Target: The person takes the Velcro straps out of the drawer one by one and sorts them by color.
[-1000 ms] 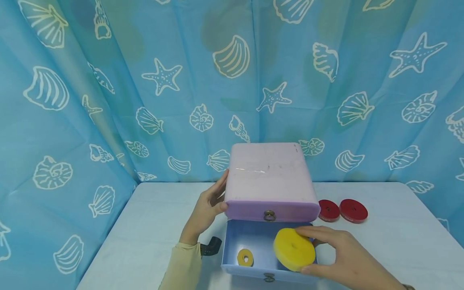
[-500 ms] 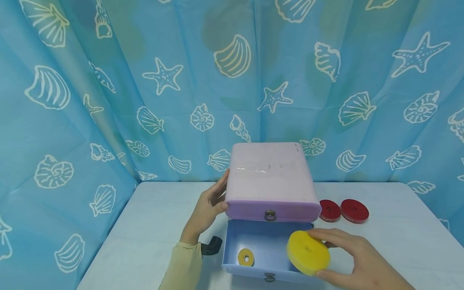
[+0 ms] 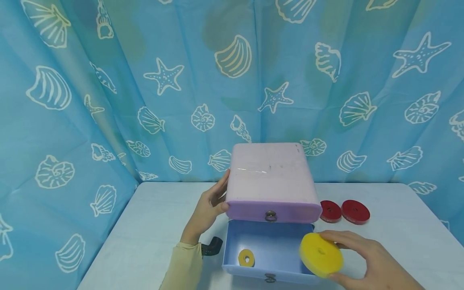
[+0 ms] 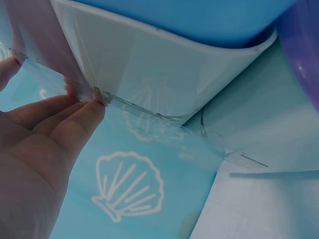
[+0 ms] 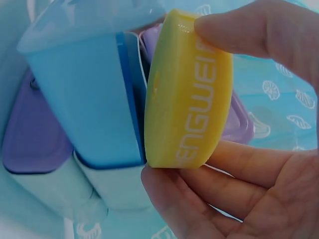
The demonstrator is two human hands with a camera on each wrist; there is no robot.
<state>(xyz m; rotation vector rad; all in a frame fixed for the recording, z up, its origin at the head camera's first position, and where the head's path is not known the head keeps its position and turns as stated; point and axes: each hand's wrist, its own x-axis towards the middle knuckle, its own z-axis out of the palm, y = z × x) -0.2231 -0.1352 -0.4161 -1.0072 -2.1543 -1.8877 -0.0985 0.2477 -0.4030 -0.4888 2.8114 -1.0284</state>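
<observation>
I note right fingers (image 3: 344,237) pinching the yellow roll (image 3: 319,259) by its rim, blue drawer (image 3: 275,245) just left of them; left fingers (image 3: 218,186), spread, touch the box (image 3: 272,181), presumably steadying it.

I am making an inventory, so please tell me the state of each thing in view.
Purple drawer: shut
Blue drawer: open
Yellow roll: tilted, held by right hand
Small ring: inside blue drawer
Left red roll: flat on table
Right red roll: flat on table
Left hand: touching box
Curtain: hanging
</observation>
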